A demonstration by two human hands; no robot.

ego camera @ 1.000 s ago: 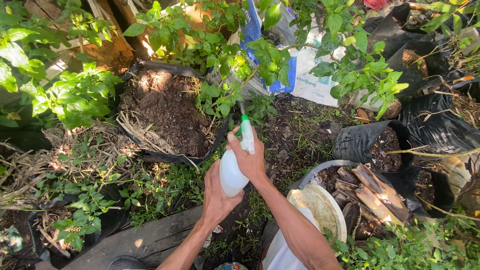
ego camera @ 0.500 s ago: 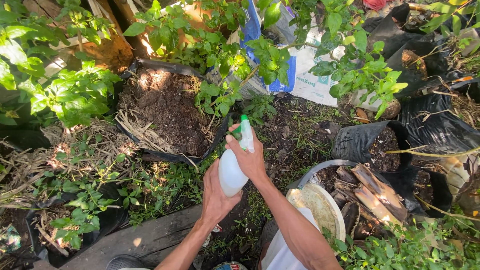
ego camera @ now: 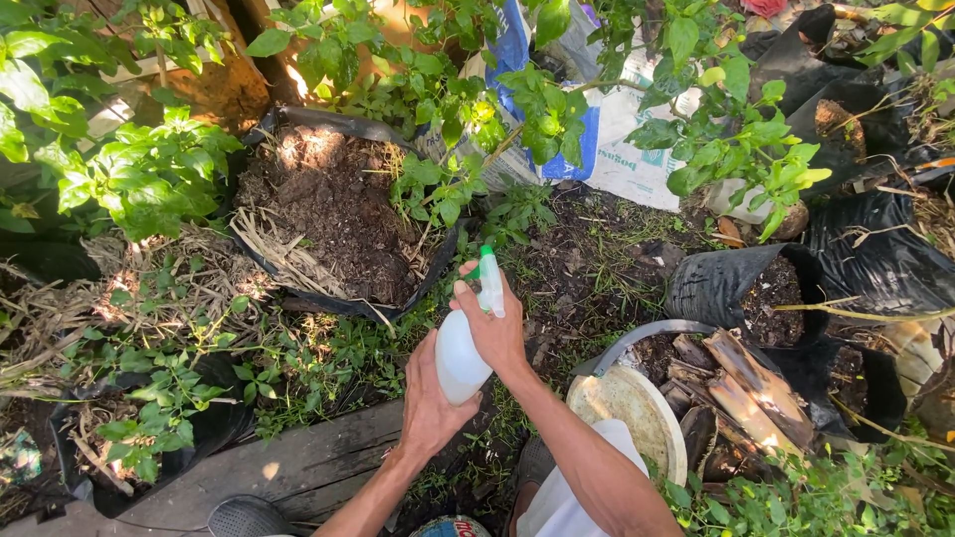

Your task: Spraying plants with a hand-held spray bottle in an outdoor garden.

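Both hands hold the white spray bottle [ego camera: 460, 356]: left hand [ego camera: 430, 403] cupping its base, right hand [ego camera: 494, 328] wrapping its neck.

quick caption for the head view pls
Both hands, left hand and right hand, hold a white spray bottle over potted garden plants.

Bare, weedy ground [ego camera: 597, 268] carries a soil-filled black grow bag [ego camera: 328, 214] beyond the grips, a weathered plank [ego camera: 298, 467] beneath them, and a round white lid [ego camera: 627, 408] beside.
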